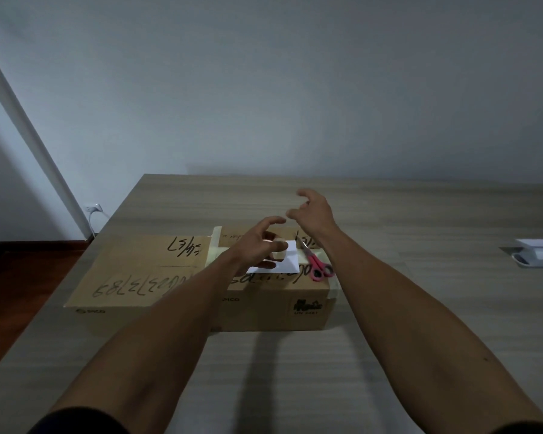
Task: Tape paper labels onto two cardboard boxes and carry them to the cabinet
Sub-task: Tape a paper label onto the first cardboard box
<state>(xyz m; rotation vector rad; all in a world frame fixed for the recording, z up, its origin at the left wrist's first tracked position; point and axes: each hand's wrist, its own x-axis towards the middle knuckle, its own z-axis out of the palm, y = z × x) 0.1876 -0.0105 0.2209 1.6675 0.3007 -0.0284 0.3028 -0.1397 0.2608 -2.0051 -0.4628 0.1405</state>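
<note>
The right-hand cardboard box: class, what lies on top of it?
On the right-hand cardboard box lie a white paper label and pink-handled scissors. The left hand holds a tape roll above, covering part of the label.

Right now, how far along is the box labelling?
Early. Done: a paper label lies on the right box, scissors beside it. In hand: the left hand holds the tape roll; the right hand hovers, its grip empty. Left: taping this label, labelling the left box, carrying both to the cabinet.
</note>
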